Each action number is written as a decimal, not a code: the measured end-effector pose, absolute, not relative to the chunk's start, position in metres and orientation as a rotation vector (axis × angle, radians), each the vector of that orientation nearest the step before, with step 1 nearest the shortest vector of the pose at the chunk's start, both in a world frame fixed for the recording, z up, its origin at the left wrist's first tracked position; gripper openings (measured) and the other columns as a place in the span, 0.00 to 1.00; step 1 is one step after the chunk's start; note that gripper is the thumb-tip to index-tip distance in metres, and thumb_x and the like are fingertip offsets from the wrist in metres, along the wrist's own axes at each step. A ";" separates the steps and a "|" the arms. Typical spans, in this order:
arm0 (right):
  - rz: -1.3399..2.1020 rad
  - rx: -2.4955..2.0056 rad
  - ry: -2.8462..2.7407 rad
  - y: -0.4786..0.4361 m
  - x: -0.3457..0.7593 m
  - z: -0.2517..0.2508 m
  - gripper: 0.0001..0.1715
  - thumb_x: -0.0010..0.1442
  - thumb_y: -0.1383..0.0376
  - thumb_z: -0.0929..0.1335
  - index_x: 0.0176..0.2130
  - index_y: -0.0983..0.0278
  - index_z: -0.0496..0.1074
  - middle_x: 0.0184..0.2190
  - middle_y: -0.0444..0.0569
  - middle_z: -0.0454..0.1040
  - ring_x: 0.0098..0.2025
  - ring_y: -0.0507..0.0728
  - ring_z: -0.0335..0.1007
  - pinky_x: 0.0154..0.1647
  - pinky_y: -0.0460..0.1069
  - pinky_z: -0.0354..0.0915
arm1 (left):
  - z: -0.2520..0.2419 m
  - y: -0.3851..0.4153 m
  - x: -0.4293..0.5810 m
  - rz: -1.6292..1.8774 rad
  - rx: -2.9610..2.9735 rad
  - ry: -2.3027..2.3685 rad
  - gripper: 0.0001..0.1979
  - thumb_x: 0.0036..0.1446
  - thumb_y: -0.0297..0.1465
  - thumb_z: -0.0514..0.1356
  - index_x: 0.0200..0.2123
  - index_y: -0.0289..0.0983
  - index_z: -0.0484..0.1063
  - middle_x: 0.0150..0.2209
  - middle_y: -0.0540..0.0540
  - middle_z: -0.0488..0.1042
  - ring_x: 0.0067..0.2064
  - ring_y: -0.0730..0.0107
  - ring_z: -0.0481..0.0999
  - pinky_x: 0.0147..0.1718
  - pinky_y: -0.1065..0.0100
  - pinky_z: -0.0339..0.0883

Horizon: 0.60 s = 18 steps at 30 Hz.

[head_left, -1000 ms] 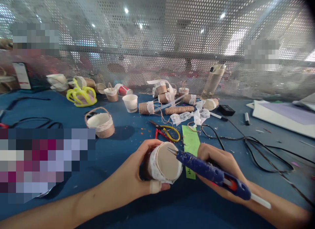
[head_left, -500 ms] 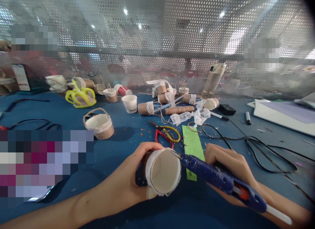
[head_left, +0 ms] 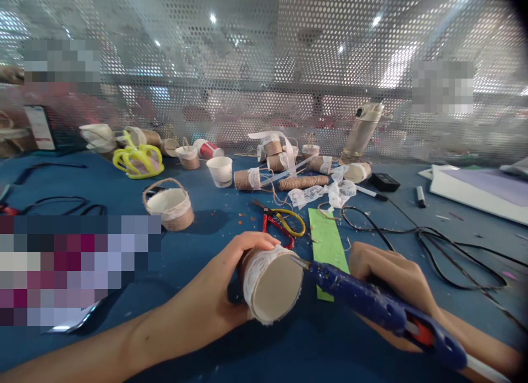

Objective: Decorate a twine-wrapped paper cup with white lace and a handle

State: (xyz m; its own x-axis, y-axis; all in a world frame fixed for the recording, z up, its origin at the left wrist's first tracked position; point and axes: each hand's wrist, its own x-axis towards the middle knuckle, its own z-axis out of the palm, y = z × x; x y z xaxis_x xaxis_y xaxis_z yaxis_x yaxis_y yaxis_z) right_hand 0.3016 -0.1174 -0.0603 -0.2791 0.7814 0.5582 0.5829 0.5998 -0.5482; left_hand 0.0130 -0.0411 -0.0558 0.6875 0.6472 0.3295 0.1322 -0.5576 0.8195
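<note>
My left hand (head_left: 225,287) is wrapped round a small paper cup (head_left: 270,284) trimmed with white lace, its open mouth turned toward me. My right hand (head_left: 394,281) grips a blue glue gun (head_left: 383,309). The gun's metal nozzle touches the upper right rim of the cup. Both hands hover low over the blue table (head_left: 206,350), just in front of a green paper strip (head_left: 325,243) and red-and-yellow scissors (head_left: 282,221).
A finished cup basket with a handle (head_left: 169,207) stands to the left. Farther back lie several twine-wrapped cups, a plain white cup (head_left: 220,170), a twine spool (head_left: 303,182), lace scraps, yellow rings (head_left: 138,160) and a bottle (head_left: 361,133). Black cables (head_left: 433,245) run on the right. A perforated screen closes the back.
The cup has been turned in my left hand, and the glue gun's nozzle has moved from the cup's middle to its upper right rim. My right hand has drifted slightly right.
</note>
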 end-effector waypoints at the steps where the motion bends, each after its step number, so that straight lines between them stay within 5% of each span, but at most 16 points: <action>1: 0.294 -1.082 -1.957 -0.118 0.300 -0.060 0.16 0.65 0.63 0.66 0.29 0.58 0.55 0.23 0.42 0.55 0.24 0.54 0.50 0.25 0.51 0.48 | -0.055 -0.041 0.013 0.789 2.101 0.585 0.32 0.50 0.27 0.74 0.55 0.44 0.64 0.58 0.38 0.71 0.60 0.48 0.73 0.58 0.53 0.69; 8: 0.291 -1.043 -1.982 -0.121 0.300 -0.058 0.15 0.61 0.67 0.67 0.30 0.58 0.54 0.23 0.41 0.55 0.23 0.53 0.49 0.24 0.50 0.46 | -0.055 -0.038 0.010 0.769 2.245 0.547 0.37 0.53 0.24 0.71 0.58 0.51 0.57 0.61 0.42 0.65 0.62 0.51 0.70 0.62 0.52 0.65; 18: 0.292 -1.029 -2.017 -0.121 0.304 -0.058 0.15 0.63 0.66 0.67 0.30 0.58 0.55 0.24 0.41 0.57 0.23 0.53 0.52 0.24 0.50 0.48 | -0.053 -0.036 0.011 0.817 2.329 0.474 0.32 0.57 0.22 0.68 0.58 0.48 0.57 0.61 0.41 0.64 0.66 0.52 0.63 0.66 0.52 0.59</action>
